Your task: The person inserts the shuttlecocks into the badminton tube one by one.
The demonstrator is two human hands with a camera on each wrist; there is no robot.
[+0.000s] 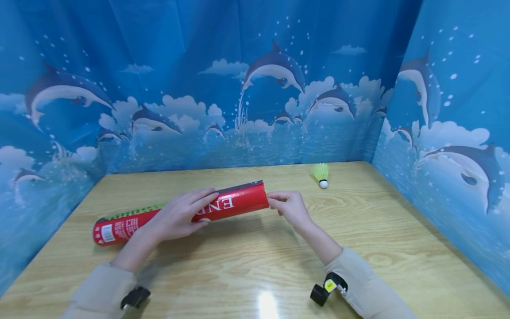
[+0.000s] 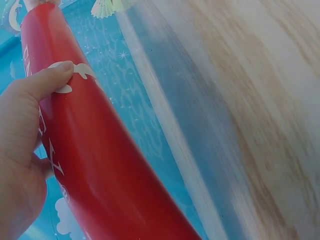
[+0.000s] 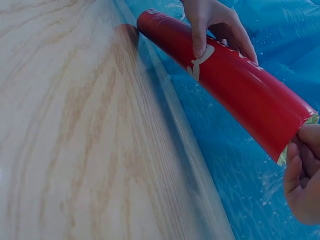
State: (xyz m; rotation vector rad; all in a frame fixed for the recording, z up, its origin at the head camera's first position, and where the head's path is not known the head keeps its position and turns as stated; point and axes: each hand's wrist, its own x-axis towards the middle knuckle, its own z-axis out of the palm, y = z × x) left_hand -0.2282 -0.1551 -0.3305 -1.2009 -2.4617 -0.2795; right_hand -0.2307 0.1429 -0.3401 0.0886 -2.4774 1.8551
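Observation:
A long red shuttlecock tube [image 1: 245, 201] with white lettering slants across the table, its right end raised above the wood and its left end low. My left hand [image 1: 179, 216] grips it around the middle, thumb lying along the near side in the left wrist view. At the raised mouth, my right hand [image 1: 291, 209] has its fingers curled and pinching at the opening. Yellow-green feathers of a shuttlecock [image 3: 313, 119] show just inside that mouth in the right wrist view; the rest of it is hidden by the tube and fingers.
Another yellow-green shuttlecock [image 1: 320, 173] with a white cork lies near the back right of the wooden table [image 1: 398, 230]. Blue dolphin-print curtains [image 1: 191, 88] stand behind the table and along its right side.

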